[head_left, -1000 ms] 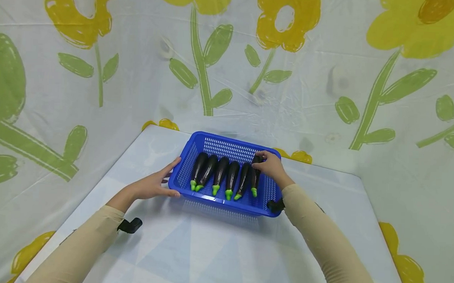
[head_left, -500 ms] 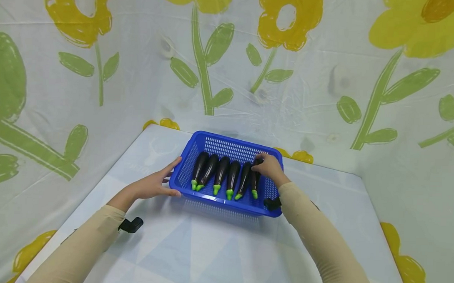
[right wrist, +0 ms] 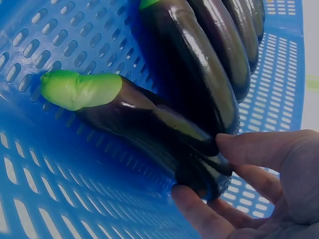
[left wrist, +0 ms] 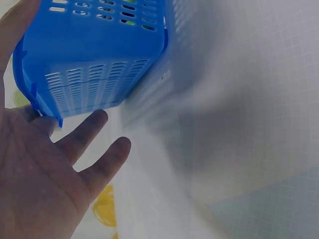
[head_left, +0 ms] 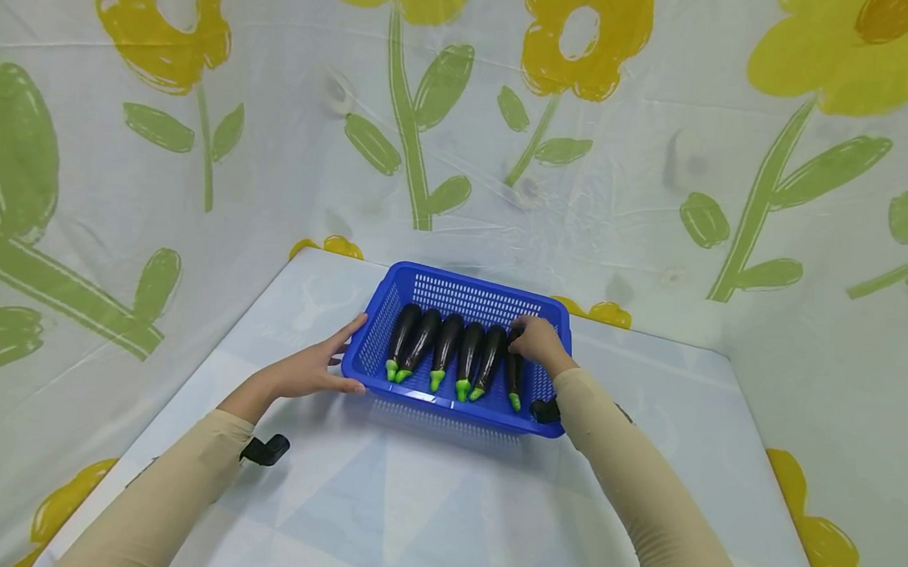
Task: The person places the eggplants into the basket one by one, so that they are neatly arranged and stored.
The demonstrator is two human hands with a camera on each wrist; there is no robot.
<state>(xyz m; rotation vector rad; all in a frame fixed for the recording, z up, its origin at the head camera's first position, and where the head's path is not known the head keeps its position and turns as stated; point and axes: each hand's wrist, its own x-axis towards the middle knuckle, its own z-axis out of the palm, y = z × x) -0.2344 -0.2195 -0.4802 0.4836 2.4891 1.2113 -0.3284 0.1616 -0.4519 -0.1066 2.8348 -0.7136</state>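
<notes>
A blue perforated plastic basket [head_left: 450, 404] stands on the table and holds several dark, glossy eggplants [head_left: 447, 342] with bright green stem ends, side by side. My right hand [head_left: 540, 343] reaches in over the right side and pinches the rounded end of the rightmost eggplant [right wrist: 134, 112] between thumb and fingers. This eggplant's green end [right wrist: 82, 89] points toward the basket's near side. My left hand [head_left: 308, 370] is spread against the basket's left end, thumb by the near corner. From the left wrist, two straight fingers [left wrist: 107, 159] show below the basket's end wall [left wrist: 94, 45].
The table [head_left: 386, 498] has a pale cover with light blue triangles. Curtains [head_left: 615, 197] printed with yellow flowers hang behind and at both sides. A black camera mount [head_left: 265, 450] sits at the left wrist, another [head_left: 545, 410] at the right, over the basket's near right corner.
The rightmost eggplant has shifted slightly toward the near side of the basket, with my right hand on its far end. The left hand has kept its place at the basket's left end.
</notes>
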